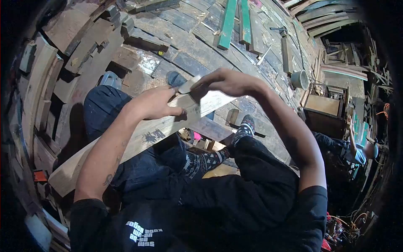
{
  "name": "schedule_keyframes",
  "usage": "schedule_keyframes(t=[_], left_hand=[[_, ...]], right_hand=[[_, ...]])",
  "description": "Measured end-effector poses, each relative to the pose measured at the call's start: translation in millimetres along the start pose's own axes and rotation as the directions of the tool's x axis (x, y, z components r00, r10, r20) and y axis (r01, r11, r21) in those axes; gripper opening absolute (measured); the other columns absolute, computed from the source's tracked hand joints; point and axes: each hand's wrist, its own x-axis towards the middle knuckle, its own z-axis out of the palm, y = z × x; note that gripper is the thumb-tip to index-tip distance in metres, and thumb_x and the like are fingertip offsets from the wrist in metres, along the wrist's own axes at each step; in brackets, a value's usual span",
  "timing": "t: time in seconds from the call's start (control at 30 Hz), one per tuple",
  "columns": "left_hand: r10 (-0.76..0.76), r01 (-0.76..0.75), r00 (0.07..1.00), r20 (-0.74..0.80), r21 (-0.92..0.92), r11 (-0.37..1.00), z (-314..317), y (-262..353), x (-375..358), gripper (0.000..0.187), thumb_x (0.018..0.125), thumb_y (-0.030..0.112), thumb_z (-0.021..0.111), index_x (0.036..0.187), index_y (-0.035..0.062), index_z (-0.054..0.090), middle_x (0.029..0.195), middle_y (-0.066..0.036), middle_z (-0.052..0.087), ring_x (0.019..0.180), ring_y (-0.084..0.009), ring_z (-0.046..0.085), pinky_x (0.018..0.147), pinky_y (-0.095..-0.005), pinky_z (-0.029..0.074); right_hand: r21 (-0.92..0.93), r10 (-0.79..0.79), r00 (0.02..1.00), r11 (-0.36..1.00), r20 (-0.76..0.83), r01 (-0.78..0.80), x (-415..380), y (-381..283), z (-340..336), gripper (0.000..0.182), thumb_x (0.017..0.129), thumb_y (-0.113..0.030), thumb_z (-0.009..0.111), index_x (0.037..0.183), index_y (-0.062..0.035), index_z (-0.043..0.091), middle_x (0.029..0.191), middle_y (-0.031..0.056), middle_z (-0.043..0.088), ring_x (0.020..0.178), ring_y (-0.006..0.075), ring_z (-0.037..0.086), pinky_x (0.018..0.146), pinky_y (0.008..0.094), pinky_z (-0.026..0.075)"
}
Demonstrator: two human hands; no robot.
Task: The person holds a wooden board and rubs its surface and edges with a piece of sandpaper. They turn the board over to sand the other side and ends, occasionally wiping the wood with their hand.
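Note:
A long pale wooden plank (157,133) lies slantwise across my lap, with dark smudges on its face. My left hand (156,104) grips it near its upper part, the thumb lying on the face and the fingers toward the far edge. Close by, my right hand (224,82) has its fingers closed at the plank's upper end, by a small pale flat piece (189,85) with a rounded end. That piece seems to be in the right fingers; its kind cannot be made out. A bright patch of light falls on the plank below the right hand.
Stacked timber (94,46) stands at the left. Green boards (228,25) and a grey bucket (299,79) are on the worn plank floor (189,42). At the right, another person (352,153) is beside a wooden cabinet (325,105). Tangled cables (342,229) lie lower right.

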Motion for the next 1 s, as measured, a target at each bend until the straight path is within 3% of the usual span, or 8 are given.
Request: schedule_keyframes(t=[0.13, 0.23, 0.43, 0.53, 0.63, 0.73, 0.87, 1.0], left_hand=[[0.075, -0.074, 0.991, -0.110, 0.007, 0.997, 2, -1, -1, 0.085, 0.088, 0.051, 0.076, 0.148, -0.0034, 0.051, 0.135, -0.031, 0.063, 0.121, -0.0439, 0.064, 0.106, -0.0435, 0.050], [0.023, -0.024, 0.995, -0.098, -0.018, 1.000, -2, 4, -5, 0.114, 0.084, 0.054, 0.077, 0.163, -0.0027, 0.019, 0.147, -0.034, 0.052, 0.131, -0.0448, 0.058, 0.111, -0.0445, 0.047], [0.006, -0.005, 0.992, -0.124, 0.007, 1.000, 0, 1, -4, 0.120, 0.083, 0.054, 0.079, 0.165, -0.0017, 0.011, 0.150, -0.038, 0.047, 0.134, -0.0462, 0.055, 0.114, -0.0439, 0.045], [-0.005, 0.001, 0.994, -0.107, -0.032, 0.999, -3, 4, -5, 0.118, 0.083, 0.056, 0.077, 0.164, -0.0024, 0.015, 0.151, -0.036, 0.047, 0.135, -0.0454, 0.055, 0.114, -0.0435, 0.045], [-0.002, 0.001, 0.996, -0.086, -0.014, 1.000, -5, 9, -9, 0.107, 0.085, 0.057, 0.075, 0.160, -0.0050, 0.031, 0.147, -0.032, 0.054, 0.133, -0.0431, 0.057, 0.112, -0.0428, 0.046], [0.032, -0.036, 0.996, -0.079, -0.043, 0.998, -2, -1, -3, 0.105, 0.085, 0.057, 0.075, 0.159, -0.0049, 0.033, 0.145, -0.032, 0.055, 0.131, -0.0418, 0.058, 0.110, -0.0426, 0.047], [0.017, -0.018, 0.997, -0.077, -0.008, 1.000, 4, -8, 4, 0.107, 0.083, 0.060, 0.075, 0.156, -0.0078, 0.036, 0.145, -0.031, 0.056, 0.131, -0.0399, 0.059, 0.110, -0.0415, 0.048], [0.027, -0.028, 0.992, -0.126, -0.001, 1.000, 2, -5, 1, 0.109, 0.083, 0.062, 0.075, 0.157, -0.0074, 0.035, 0.146, -0.030, 0.055, 0.133, -0.0392, 0.058, 0.110, -0.0405, 0.048]], right_hand=[[-0.641, 0.201, 0.939, 0.689, -0.280, -0.339, -22, 41, -22, 0.032, 0.089, -0.006, 0.058, 0.114, -0.0082, 0.078, 0.099, 0.0188, 0.077, 0.100, 0.0338, 0.074, 0.091, 0.0421, 0.058], [-0.827, 0.119, 0.940, 0.450, -0.320, -0.338, -23, 55, -9, 0.033, 0.085, -0.004, 0.057, 0.111, -0.0066, 0.078, 0.093, 0.0195, 0.076, 0.090, 0.0371, 0.075, 0.083, 0.0445, 0.060], [-0.033, -0.015, 1.000, 0.999, -0.025, 0.014, -13, 1, 2, 0.041, 0.100, -0.007, 0.055, 0.139, -0.0064, 0.066, 0.130, 0.0160, 0.072, 0.118, 0.0237, 0.067, 0.110, 0.0394, 0.048], [-0.254, 0.137, 0.970, 0.949, -0.201, -0.187, -30, 37, -20, 0.041, 0.096, -0.005, 0.055, 0.134, -0.0091, 0.069, 0.124, 0.0205, 0.073, 0.116, 0.0323, 0.069, 0.107, 0.0412, 0.050], [-0.670, 0.260, 0.878, 0.570, -0.401, -0.475, -41, 49, -16, 0.047, 0.088, 0.003, 0.052, 0.128, -0.0120, 0.072, 0.111, 0.0206, 0.075, 0.104, 0.0404, 0.072, 0.094, 0.0491, 0.057], [-0.667, 0.094, 0.924, 0.665, -0.371, -0.335, -25, 49, 18, 0.047, 0.087, -0.001, 0.057, 0.129, -0.0159, 0.072, 0.112, 0.0191, 0.076, 0.102, 0.0346, 0.074, 0.089, 0.0457, 0.060], [-0.598, -0.487, 0.833, 0.760, -0.262, 0.256, -24, 9, 71, 0.063, 0.080, 0.005, 0.058, 0.142, -0.0064, 0.060, 0.146, 0.0171, 0.060, 0.129, 0.0354, 0.063, 0.108, 0.0431, 0.054], [-0.591, -0.399, 0.832, 0.799, -0.385, 0.109, -49, 51, 60, 0.068, 0.079, 0.010, 0.057, 0.144, -0.0104, 0.059, 0.148, 0.0168, 0.059, 0.129, 0.0350, 0.063, 0.109, 0.0420, 0.054]])
